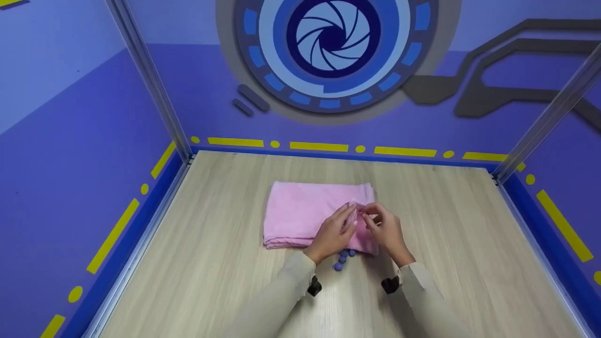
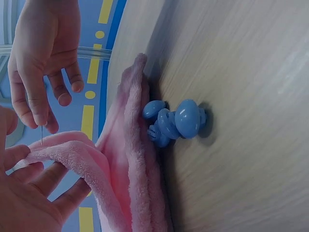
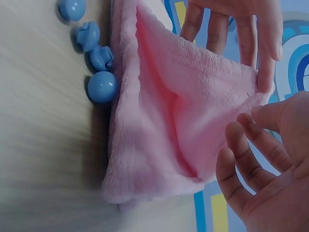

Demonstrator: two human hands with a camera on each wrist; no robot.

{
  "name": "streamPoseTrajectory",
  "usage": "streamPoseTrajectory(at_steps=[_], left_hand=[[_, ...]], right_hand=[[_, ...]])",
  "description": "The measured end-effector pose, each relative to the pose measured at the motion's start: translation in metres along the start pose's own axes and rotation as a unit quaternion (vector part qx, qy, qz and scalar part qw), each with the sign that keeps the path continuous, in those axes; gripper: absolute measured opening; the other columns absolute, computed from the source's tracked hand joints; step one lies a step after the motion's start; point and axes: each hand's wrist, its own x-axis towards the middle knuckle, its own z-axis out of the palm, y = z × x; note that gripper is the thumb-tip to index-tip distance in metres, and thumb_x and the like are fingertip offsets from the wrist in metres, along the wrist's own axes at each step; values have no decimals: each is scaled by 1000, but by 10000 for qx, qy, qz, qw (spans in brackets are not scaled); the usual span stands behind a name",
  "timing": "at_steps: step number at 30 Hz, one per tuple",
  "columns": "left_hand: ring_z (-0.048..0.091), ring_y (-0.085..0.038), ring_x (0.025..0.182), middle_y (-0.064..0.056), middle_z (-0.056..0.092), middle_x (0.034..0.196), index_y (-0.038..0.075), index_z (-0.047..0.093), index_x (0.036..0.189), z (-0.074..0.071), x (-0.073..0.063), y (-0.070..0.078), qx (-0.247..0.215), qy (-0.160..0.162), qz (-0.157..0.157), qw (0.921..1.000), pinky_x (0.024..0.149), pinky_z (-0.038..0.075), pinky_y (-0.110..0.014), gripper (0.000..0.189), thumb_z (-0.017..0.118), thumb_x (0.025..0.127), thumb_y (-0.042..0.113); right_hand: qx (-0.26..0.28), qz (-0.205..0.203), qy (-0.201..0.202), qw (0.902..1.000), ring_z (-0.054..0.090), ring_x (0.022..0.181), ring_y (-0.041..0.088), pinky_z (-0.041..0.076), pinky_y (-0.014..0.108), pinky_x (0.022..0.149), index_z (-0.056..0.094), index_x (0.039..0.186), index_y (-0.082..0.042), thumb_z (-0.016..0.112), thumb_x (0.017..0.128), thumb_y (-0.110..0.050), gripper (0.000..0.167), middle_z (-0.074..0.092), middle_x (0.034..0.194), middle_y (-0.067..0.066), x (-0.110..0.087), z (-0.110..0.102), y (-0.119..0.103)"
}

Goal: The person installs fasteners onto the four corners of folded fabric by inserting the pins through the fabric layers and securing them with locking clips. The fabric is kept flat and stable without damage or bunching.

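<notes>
A folded pink plush cloth (image 1: pixel 296 206) lies on the table. My left hand (image 1: pixel 331 232) holds up one layer near its right edge, pinching the raised edge with the other fingers straight under or behind it. My right hand (image 1: pixel 387 232) is just to the right of that spot. Between its thumb and index finger it pinches a thin metal pin (image 2: pixel 42 135). The pin's tip is right at the lifted edge in both wrist views. Several glossy blue mushroom-shaped clips (image 3: pixel 102 87) lie beside the cloth's near edge, below my hands.
The wood-grain table (image 1: pixel 211 281) is enclosed by blue and purple printed panels (image 1: pixel 94 164) on the left, right and back. Metal posts (image 1: pixel 150 80) stand at the back corners. A dark wrist camera (image 1: pixel 390 284) is strapped near each sleeve cuff.
</notes>
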Motion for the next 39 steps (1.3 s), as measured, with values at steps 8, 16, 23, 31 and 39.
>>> streamPoseTrajectory(at_steps=[8,16,23,31,39], left_hand=[[43,-23,145,-17,46,157,1,46,152,0,-1,1,41,-52,127,9999,119,34,-34,52,55,104,19],[43,-22,145,-17,45,158,2,47,152,2,-2,0,73,-61,124,9999,119,35,-34,53,57,103,20],[44,-21,144,-13,44,159,5,47,153,3,-2,-1,104,-103,29,9999,117,38,-35,53,56,104,22],[39,-19,147,-11,40,161,5,45,154,2,-3,-1,69,-178,65,9998,119,34,-35,53,55,105,24],[40,-19,147,-13,40,161,4,44,155,2,-3,2,86,-219,107,9997,119,36,-35,54,56,105,22]], right_hand=[[-99,-105,32,9999,69,66,19,57,22,61,72,107,-6,72,93,2,15,77,97,8,1,5,0],[-277,-256,161,9992,69,67,19,57,24,61,72,105,-6,74,91,2,16,77,95,7,1,8,1],[-476,-335,176,9981,71,75,20,58,29,66,72,102,-6,75,91,-1,13,77,94,5,0,10,-1],[-490,-347,157,9981,69,72,19,58,30,65,71,101,-6,75,90,0,13,76,94,5,0,12,-2],[-626,-372,107,9973,69,68,17,59,34,65,71,103,-6,76,90,0,16,76,94,5,0,13,-3]])
